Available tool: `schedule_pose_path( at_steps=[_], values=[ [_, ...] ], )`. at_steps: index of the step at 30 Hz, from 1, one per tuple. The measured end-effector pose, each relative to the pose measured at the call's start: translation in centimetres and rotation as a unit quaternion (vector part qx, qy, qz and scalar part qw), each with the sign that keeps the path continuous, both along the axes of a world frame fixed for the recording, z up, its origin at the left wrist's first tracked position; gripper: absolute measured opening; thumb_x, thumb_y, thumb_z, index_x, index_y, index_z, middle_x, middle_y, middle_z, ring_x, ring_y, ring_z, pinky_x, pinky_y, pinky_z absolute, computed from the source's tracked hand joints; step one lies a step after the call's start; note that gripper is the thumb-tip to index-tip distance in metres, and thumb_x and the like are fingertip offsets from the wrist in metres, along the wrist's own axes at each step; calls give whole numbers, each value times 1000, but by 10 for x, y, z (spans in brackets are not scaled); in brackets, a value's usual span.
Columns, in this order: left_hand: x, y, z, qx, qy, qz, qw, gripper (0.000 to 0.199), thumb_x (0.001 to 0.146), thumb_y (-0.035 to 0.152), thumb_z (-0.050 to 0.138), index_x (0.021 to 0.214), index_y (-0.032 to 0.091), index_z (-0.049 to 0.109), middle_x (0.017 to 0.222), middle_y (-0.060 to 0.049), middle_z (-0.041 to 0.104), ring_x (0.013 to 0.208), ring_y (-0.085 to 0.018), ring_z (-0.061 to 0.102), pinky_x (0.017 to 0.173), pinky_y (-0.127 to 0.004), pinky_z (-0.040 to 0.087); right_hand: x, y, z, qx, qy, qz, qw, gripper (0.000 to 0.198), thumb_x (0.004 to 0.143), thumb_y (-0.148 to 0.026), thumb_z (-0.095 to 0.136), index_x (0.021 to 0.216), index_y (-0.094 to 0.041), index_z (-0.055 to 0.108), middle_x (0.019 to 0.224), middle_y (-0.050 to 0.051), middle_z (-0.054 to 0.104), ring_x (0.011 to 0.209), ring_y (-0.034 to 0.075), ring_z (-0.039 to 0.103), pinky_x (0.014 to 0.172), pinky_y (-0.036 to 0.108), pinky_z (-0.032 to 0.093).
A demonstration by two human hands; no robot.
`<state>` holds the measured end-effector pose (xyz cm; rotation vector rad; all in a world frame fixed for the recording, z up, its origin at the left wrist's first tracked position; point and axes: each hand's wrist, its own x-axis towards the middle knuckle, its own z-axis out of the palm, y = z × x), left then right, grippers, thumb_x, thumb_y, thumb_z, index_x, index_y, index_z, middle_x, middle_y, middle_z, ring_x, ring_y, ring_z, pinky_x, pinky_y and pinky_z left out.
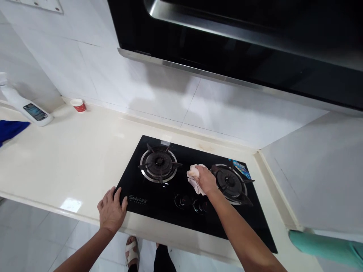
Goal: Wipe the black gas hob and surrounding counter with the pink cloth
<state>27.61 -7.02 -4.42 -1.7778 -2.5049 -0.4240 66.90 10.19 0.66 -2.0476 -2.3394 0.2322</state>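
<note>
A black glass gas stove (167, 206) with two burners is set in the pale countertop (85, 151). My right hand (204, 179) is closed around a crumpled whitish cloth (195, 185), pressed to the glass between the left burner (159, 163) and the right burner (230, 182). Two control knobs (183, 201) lie just in front of that hand. At the stove's front left corner my left hand (112, 209) rests flat with fingers spread, partly on the counter and touching the glass edge. Nothing is in it.
A white spray bottle (35, 113) leans at the far left beside a blue cloth (11, 129). A red and white paper cup (78, 105) stands by the wall. Overhead hangs a black range hood (227, 49). Something green and rolled (320, 245) lies at the right.
</note>
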Motion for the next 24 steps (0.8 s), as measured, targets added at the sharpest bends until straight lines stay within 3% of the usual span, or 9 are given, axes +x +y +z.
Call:
schedule_pose_path(
  at_steps=[5, 10, 14, 19, 24],
  values=[
    [0, 2, 1, 0, -9, -6, 1000, 52, 100, 43, 34, 137, 14, 55, 147, -18, 51, 138, -33, 41, 108, -53, 34, 24, -46, 4, -24, -1, -16, 1000, 46, 92, -25, 56, 138, -23, 49, 125, 9, 65, 107, 21, 63, 88, 30, 42],
    [0, 3, 2, 2, -16, -6, 1000, 52, 100, 43, 34, 137, 14, 55, 148, -18, 50, 138, -33, 41, 109, -53, 33, 54, -94, 15, -97, 19, -80, 992, 41, 99, -38, 46, 136, -20, 47, 101, 8, 72, 92, 24, 69, 74, 30, 40],
    [1, 3, 3, 0, -21, -6, 1000, 52, 101, 42, 33, 138, 14, 55, 148, -18, 50, 139, -33, 40, 110, -52, 32, 58, -137, 12, -101, 48, -156, 981, 40, 101, -41, 41, 135, -22, 45, 108, 8, 71, 96, 24, 69, 74, 30, 41],
    [0, 4, 1, -2, -22, -9, 1000, 52, 101, 43, 32, 139, 14, 53, 149, -18, 48, 140, -33, 38, 109, -54, 33, 20, -192, -4, -26, 21, -192, 981, 34, 98, -32, 43, 130, -22, 49, 121, 9, 63, 101, 22, 67, 78, 30, 45],
    [-2, 5, -1, -10, -27, -10, 1000, 52, 101, 43, 33, 140, 14, 53, 150, -18, 48, 140, -34, 38, 109, -54, 33, -67, -207, -8, -9, 122, -118, 985, 41, 84, -17, 55, 125, -24, 56, 128, 9, 60, 109, 25, 63, 87, 35, 49]
  ],
)
